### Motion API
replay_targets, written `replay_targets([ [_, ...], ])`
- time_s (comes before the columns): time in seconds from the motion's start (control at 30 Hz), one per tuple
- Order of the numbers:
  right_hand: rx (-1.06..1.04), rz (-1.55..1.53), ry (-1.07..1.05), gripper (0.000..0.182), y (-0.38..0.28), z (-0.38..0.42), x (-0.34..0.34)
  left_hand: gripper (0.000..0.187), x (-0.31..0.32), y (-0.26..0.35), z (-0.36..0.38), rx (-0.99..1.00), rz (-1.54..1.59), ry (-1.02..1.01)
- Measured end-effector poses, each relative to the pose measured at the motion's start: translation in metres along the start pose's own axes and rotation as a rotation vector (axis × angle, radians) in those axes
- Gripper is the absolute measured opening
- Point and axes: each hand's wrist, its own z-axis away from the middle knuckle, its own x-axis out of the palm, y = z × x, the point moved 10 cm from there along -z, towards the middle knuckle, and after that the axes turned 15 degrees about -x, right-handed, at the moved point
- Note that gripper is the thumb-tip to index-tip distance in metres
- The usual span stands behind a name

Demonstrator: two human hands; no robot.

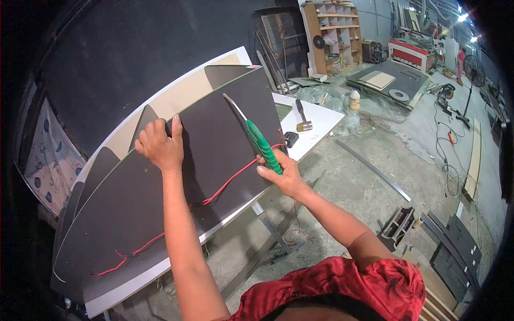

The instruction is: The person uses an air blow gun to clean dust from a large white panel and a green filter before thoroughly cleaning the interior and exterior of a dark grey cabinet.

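Note:
My left hand (161,143) grips the upper edge of a large dark curved panel (128,208), fingers curled over the edge and thumb upright against it. My right hand (284,175) is closed round a green-handled tool (261,143) with a slim metal shaft and a bent tip. The tip points up and away, overlapping the panel's upper right part in this view. A red wire (231,178) runs across the panel to near my right hand, and its split end lies lower left. Behind the panel stand dark ribs and a pale curved board (182,92).
A hammer (303,116) and a dark battery-like block (290,139) lie on the white tabletop (326,119), right of the panel. On the floor are a metal strip (373,170), cables and dark offcuts (455,251). Farther back are a glue bottle (354,99), a low platform, shelves and a person (460,65).

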Motion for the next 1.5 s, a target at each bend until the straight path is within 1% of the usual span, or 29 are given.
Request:
replay_targets([
  [0.1, -0.048, 0.014, 0.008, 0.032, 0.0, 0.002, -0.001, 0.035, -0.001, 0.0, 0.0, -0.002, -0.017, 0.003],
  [0.13, -0.011, 0.012, -0.003, 0.033, 0.004, 0.003, -0.001, 0.035, 0.0, -0.001, 0.001, -0.003, -0.022, 0.003],
  [0.33, 0.035, -0.028, -0.007, 0.034, 0.01, 0.009, 0.001, 0.035, 0.001, -0.002, 0.001, -0.004, 0.012, 0.003],
  [0.43, -0.014, -0.008, -0.002, 0.034, 0.01, 0.012, 0.001, 0.035, 0.002, -0.003, 0.001, -0.009, 0.016, -0.005],
  [0.53, 0.035, -0.015, -0.011, 0.034, 0.016, 0.019, 0.0, 0.035, 0.003, -0.002, 0.002, -0.019, -0.008, -0.031],
  [0.67, 0.043, -0.065, -0.002, 0.034, 0.016, 0.024, 0.0, 0.035, 0.001, -0.002, 0.0, -0.011, 0.0, 0.004],
  [0.87, 0.058, -0.03, -0.03, 0.031, 0.023, 0.036, -0.001, 0.035, 0.004, -0.003, 0.001, -0.02, -0.012, -0.018],
  [1.07, 0.093, -0.013, -0.002, 0.027, 0.028, 0.043, -0.004, 0.035, 0.003, -0.003, 0.002, -0.008, 0.018, -0.006],
  [1.17, 0.073, 0.003, -0.002, 0.027, 0.023, 0.044, -0.003, 0.035, 0.003, -0.003, 0.001, -0.011, 0.013, -0.02],
  [1.23, 0.148, -0.013, 0.002, 0.026, 0.029, 0.051, -0.004, 0.035, 0.006, -0.004, 0.002, -0.021, 0.0, -0.04],
  [1.3, 0.132, 0.006, 0.003, 0.026, 0.029, 0.059, -0.004, 0.035, 0.003, -0.003, 0.002, -0.003, 0.007, -0.003],
  [1.43, 0.128, 0.06, 0.004, 0.025, 0.036, 0.073, -0.004, 0.035, 0.004, -0.005, 0.001, -0.01, 0.001, -0.017],
  [1.5, 0.144, 0.037, 0.008, 0.025, 0.04, 0.076, -0.003, 0.036, 0.005, -0.005, 0.002, -0.001, -0.006, -0.011],
])
